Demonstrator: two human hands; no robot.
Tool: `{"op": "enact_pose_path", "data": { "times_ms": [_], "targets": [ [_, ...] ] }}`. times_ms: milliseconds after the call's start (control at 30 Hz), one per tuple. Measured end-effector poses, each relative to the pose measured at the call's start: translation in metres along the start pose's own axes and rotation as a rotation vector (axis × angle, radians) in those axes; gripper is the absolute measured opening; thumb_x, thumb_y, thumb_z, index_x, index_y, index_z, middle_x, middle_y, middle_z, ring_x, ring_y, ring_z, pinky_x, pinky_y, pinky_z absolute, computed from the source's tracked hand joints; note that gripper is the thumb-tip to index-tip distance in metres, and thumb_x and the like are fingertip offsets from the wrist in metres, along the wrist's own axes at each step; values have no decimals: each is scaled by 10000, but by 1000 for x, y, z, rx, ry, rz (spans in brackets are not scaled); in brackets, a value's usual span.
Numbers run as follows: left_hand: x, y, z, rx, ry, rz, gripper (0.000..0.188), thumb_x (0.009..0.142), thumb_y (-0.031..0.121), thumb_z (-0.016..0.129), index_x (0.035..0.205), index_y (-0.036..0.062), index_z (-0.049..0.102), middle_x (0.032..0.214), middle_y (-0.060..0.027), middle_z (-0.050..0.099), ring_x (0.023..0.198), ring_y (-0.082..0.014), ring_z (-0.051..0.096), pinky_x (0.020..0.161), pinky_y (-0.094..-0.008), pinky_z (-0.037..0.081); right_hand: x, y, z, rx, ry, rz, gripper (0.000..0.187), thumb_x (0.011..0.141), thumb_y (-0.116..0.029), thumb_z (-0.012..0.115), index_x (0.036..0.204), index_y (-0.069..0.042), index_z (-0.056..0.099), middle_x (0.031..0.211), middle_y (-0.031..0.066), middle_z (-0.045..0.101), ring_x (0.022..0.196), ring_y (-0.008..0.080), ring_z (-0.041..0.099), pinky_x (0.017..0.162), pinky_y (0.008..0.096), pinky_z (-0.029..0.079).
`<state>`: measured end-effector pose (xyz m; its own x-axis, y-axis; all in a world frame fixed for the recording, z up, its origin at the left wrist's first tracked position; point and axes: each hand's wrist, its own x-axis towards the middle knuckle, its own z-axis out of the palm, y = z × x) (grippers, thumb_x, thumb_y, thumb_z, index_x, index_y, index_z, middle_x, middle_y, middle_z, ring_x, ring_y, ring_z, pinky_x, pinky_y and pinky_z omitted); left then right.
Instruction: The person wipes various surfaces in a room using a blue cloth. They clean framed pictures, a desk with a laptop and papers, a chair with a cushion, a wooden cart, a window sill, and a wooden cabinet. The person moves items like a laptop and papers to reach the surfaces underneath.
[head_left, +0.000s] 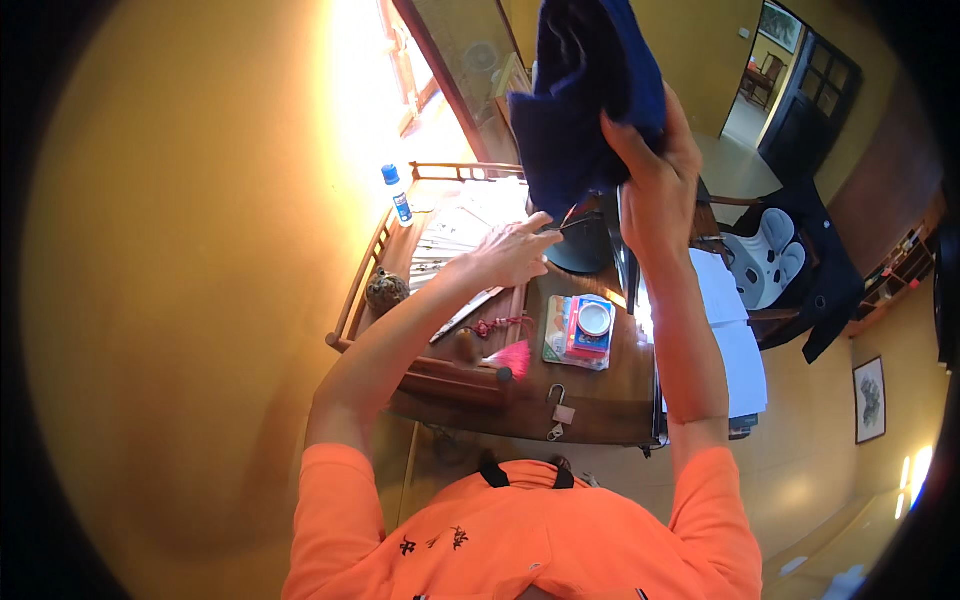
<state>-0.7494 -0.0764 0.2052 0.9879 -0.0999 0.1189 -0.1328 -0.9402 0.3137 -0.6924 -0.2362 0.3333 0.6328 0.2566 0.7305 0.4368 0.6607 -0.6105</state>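
A dark navy cloth (575, 110) hangs in folds from my right hand (660, 180), which is closed around its lower right side and raised over the desk. Lower and to the left, my left hand (510, 252) reaches over the edge of a wooden tray (430, 382), its fingers stretched out and apart. By those fingertips shows a thin reddish stick (568, 216); whether it touches them I cannot tell. Folded paper fans or pale slatted strips (455, 235) lie in the tray under my left forearm. Behind the fingertips is a dark round-edged object (580, 250), partly covered.
The tray also holds a blue-capped white bottle (397, 195), a mottled round ornament (386, 290) and a pink tassel (510, 358). A white ring-shaped roll (594, 319) rests on small packages. Nearer lies a padlock (560, 412). White papers (735, 350) and a chair (770, 260) stand right.
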Motion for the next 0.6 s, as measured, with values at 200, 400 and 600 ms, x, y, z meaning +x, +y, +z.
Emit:
{"op": "enact_pose_path", "data": {
  "times_ms": [200,400,600],
  "targets": [
    [43,-73,47,135,57,309,261,753,197,666,974,65,714,1045,-125,646,986,-327,636,852,-423,508,-56,-43,-46,-55,17,132,543,844,31,669,1362,-6,510,1250,98,612,1174,187,561,1057,305,366],
    [53,-33,-9,156,77,208,172,814,167,660,940,50,675,947,-147,668,957,-334,644,831,-437,509,-98,-27,-82,-140,-27,182,624,797,-82,771,1362,-32,512,1263,37,579,1142,142,536,1011,280,405],
    [37,1,-86,165,351,305,153,869,139,608,999,67,641,935,-154,664,892,-336,644,801,-440,503,-125,3,-82,-106,31,330,592,807,-29,743,1356,-36,521,1255,34,583,1130,147,539,1009,285,405]
  ]
}}
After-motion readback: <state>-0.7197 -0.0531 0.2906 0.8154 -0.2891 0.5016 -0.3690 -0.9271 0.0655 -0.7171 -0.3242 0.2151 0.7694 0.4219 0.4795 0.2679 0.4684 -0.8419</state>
